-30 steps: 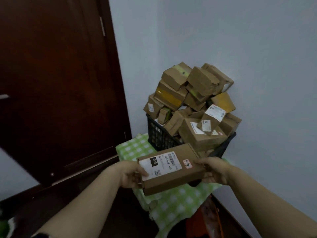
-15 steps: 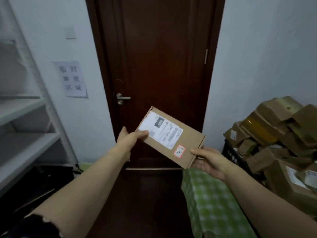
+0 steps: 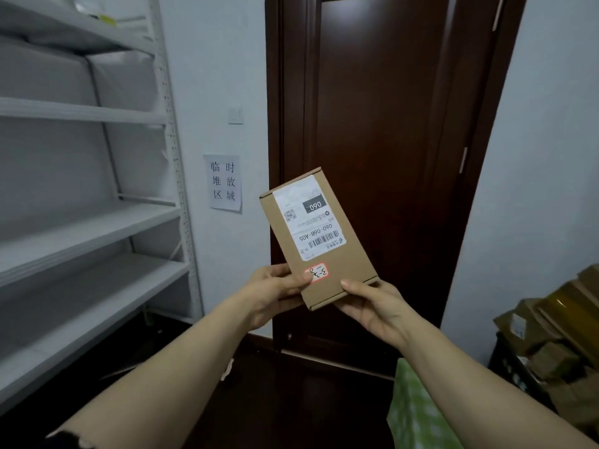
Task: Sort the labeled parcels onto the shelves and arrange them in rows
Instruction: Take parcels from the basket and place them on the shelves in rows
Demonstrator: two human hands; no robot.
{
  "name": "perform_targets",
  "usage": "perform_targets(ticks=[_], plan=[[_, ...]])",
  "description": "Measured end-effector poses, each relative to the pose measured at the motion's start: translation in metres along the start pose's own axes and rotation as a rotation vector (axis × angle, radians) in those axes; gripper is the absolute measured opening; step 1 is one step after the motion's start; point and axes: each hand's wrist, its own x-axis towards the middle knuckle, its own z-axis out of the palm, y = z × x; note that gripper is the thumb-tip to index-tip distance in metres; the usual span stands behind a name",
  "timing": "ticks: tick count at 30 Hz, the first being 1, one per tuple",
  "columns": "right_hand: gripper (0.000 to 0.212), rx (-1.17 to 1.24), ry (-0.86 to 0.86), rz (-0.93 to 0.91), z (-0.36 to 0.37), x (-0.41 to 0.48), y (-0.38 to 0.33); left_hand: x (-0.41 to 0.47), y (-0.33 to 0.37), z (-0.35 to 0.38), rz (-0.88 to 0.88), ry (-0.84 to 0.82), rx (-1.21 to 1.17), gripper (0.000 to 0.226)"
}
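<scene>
A flat brown cardboard parcel [image 3: 340,264] stands upright in front of me, its white shipping label upside down and a small red-edged sticker with handwriting near its lower end. My left hand [image 3: 275,294] grips its lower left corner, thumb pressed beside the sticker. My right hand [image 3: 372,307] holds the lower right corner from underneath. White metal shelves [image 3: 90,228] rise on the left, their lower boards bare. A heap of brown parcels [image 3: 557,322] fills a black crate [image 3: 505,367] at the far right edge.
A dark wooden door [image 3: 382,124] is straight ahead, shut. A paper sign [image 3: 223,182] with printed characters hangs on the wall between shelves and door. A green checked cloth [image 3: 415,413] lies under the crate. White bundles [image 3: 64,76] fill the upper shelf. The floor is dark.
My view has swung left from the parcel heap to the door and shelves. The parcel has been turned from lying flat to upright, and my left hand shifted from its top corner to its lower end.
</scene>
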Motion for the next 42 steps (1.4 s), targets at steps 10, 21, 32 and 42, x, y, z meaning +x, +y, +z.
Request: perform_targets(ticks=[10, 21, 32, 42], plan=[[0.054, -0.436, 0.183, -0.248, 0.018, 0.008, -0.037, -0.009, 0.025, -0.016, 0.147, 0.604, 0.476, 0.104], [0.084, -1.106, -0.148, -0.421, 0.063, 0.003, -0.084, 0.0, 0.036, -0.009, 0.256, 0.128, 1.043, 0.064], [0.047, -0.838, -0.1, -0.25, 0.032, 0.011, -0.029, 0.0, 0.033, -0.027, 0.121, 0.137, 0.28, 0.048], [0.045, -0.836, -0.123, -0.316, 0.045, 0.018, -0.02, -0.006, 0.037, -0.037, 0.166, 0.226, 0.245, 0.044]])
